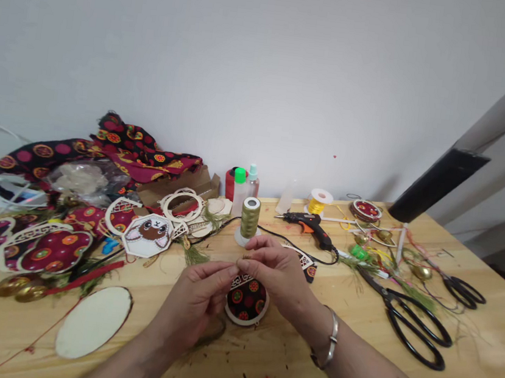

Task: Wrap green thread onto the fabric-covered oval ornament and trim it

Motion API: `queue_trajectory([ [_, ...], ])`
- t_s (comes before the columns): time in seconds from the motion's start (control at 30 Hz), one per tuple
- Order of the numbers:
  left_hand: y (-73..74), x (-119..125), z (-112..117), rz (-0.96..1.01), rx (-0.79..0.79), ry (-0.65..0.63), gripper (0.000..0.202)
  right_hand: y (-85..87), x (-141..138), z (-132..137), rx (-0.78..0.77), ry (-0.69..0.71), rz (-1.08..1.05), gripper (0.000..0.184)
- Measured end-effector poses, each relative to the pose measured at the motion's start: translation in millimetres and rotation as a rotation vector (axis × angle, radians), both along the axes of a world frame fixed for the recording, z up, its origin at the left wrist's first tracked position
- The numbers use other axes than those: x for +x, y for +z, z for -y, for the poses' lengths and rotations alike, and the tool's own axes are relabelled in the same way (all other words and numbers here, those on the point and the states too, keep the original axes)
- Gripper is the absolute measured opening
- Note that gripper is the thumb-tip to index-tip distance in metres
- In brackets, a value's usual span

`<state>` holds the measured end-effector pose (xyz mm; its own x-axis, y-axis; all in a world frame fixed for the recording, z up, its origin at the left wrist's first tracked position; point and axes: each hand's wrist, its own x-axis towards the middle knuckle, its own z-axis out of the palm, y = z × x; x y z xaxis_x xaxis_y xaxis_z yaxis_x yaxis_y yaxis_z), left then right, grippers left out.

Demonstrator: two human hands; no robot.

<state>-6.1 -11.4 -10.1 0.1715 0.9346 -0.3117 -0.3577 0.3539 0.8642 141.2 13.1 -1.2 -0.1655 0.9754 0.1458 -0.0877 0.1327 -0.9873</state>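
My left hand (199,299) and my right hand (276,272) meet above the wooden table (468,344), fingertips pinched together on something small and thin that I cannot make out. Green-gold thread strands trail under my left palm. Directly below the fingers lies a small round ornament (246,302) with red patterned fabric and a white fretwork rim. Just behind the hands stands an upright spool of olive-gold thread (249,218). A silver bangle (330,339) sits on my right wrist.
Large black scissors (415,325) lie at the right, a second pair (463,290) beyond. A black-and-orange glue gun (311,225), glue bottles (244,187), a yellow spool (318,202), patterned fabric (124,145), wooden frames and finished ornaments (49,247) crowd the left and back.
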Motion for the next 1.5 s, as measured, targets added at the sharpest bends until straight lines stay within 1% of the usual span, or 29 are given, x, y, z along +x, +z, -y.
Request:
queue_trajectory([
  [0.07, 0.3, 0, -1, 0.016, -0.011, 0.019, 0.021, -2.3, 1, -2, -0.032, -0.007, -0.023, 0.008],
  [0.2, -0.2, -1, -2, 0.017, -0.025, 0.049, 0.023, -6.6, 5, -8, -0.154, -0.056, -0.061, 0.03],
  [0.23, -0.6, -1, -2, 0.018, -0.024, 0.048, 0.023, -6.8, 6, -8, -0.167, -0.037, -0.06, 0.031],
  [0.33, -2.6, -2, -2, 0.03, -0.008, 0.038, 0.02, -5.2, 6, -8, -0.154, 0.084, -0.074, 0.019],
  [0.37, -3.2, -2, -2, 0.033, 0.0, 0.032, 0.019, -4.3, 6, -7, -0.147, 0.118, -0.081, 0.018],
  [0.4, -3.5, -2, -2, 0.033, 0.006, 0.026, 0.018, -3.5, 5, -6, -0.142, 0.137, -0.087, 0.018],
  [0.47, -3.5, -2, -1, 0.022, 0.015, 0.012, 0.018, -2.4, 4, -4, -0.139, 0.132, -0.092, 0.015],
  [0.6, -1.5, 1, -1, -0.018, 0.011, 0.014, 0.02, -1.9, 2, -3, -0.079, 0.08, -0.087, 0.008],
  [0.73, -0.8, 2, -1, -0.063, 0.001, 0.002, 0.025, -3.1, 2, -4, 0.019, -0.001, 0.011, 0.004],
  [0.87, -1.4, 2, 0, -0.139, 0.007, 0.001, 0.026, -5.8, 2, -4, 0.108, -0.047, 0.134, 0.005],
  [1.0, 0.9, 4, -1, -0.094, -0.017, -0.004, 0.024, -6.9, 0, -1, 0.22, -0.078, 0.271, 0.009],
  [1.1, 3.0, 4, -1, -0.082, -0.047, 0.043, 0.023, -4.2, 4, -4, 0.289, -0.165, 0.255, 0.011],
  [1.2, 3.6, 3, -2, -0.057, -0.067, 0.105, 0.024, 0.1, 15, -12, 0.265, -0.333, 0.156, 0.021],
  [1.27, 3.3, 2, -2, -0.036, -0.067, 0.109, 0.025, 1.6, 22, -17, 0.16, -0.389, 0.098, 0.03],
  [1.3, 2.9, 2, -2, -0.03, -0.064, 0.107, 0.026, 1.6, 23, -18, 0.08, -0.369, 0.073, 0.034],
  [1.33, 2.4, 2, -2, -0.028, -0.06, 0.101, 0.026, 1.2, 24, -19, -0.013, -0.31, 0.055, 0.036],
  [1.4, 1.3, 1, -2, -0.03, -0.05, 0.089, 0.024, -0.4, 22, -17, -0.18, -0.123, 0.032, 0.035],
  [1.47, 0.1, 1, -2, -0.034, -0.037, 0.073, 0.023, -2.2, 17, -14, -0.278, 0.057, 0.006, 0.028],
  [1.5, -0.5, 1, -2, -0.039, -0.032, 0.06, 0.023, -3.0, 14, -12, -0.303, 0.114, -0.011, 0.026],
])
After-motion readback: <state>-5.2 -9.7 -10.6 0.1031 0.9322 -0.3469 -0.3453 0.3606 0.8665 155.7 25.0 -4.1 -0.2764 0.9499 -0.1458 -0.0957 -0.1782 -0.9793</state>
